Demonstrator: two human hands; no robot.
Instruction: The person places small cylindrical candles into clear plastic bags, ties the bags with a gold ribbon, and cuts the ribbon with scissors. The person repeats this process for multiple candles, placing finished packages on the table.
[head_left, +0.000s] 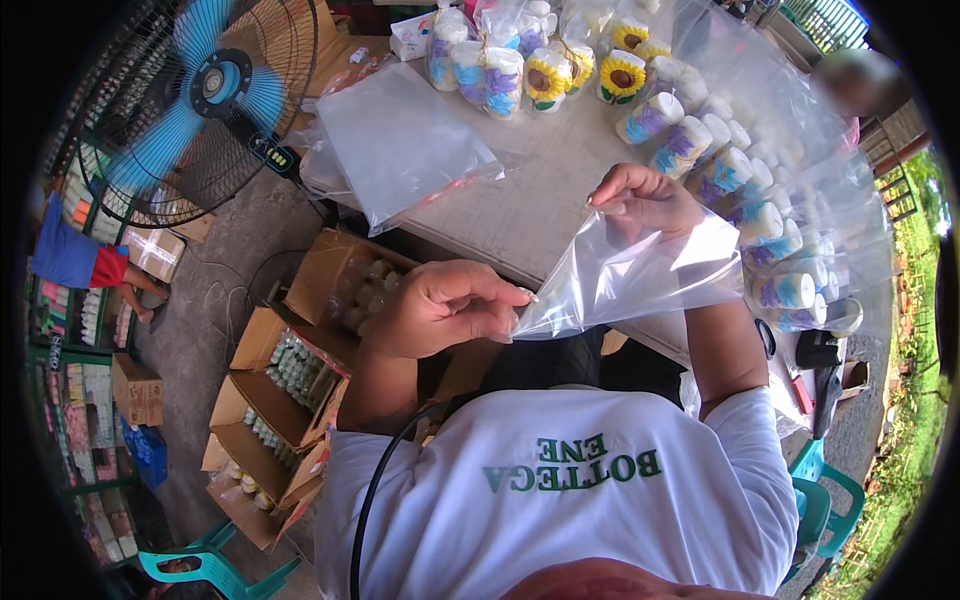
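Between my two hands a clear plastic bag (622, 277) is stretched above the table's near edge. My left hand (457, 307) pinches its lower left corner between thumb and fingertips. Its upper edge is pinched by my right hand (649, 202), and the film covers part of that hand and wrist. Beyond lies a stack of flat clear plastic bags (405, 142) on the table (517, 202). White candles with purple and blue decoration (649, 120) stand in rows to the right, several under clear plastic. Candles with sunflowers (622, 75) stand at the back.
A blue-bladed fan (217, 82) stands at the upper left. Open cardboard boxes (262, 405) with wrapped goods are on the floor at left. Green plastic chairs (225, 562) stand at lower left and right. A person in blue and red (71, 247) is far left; another is upper right.
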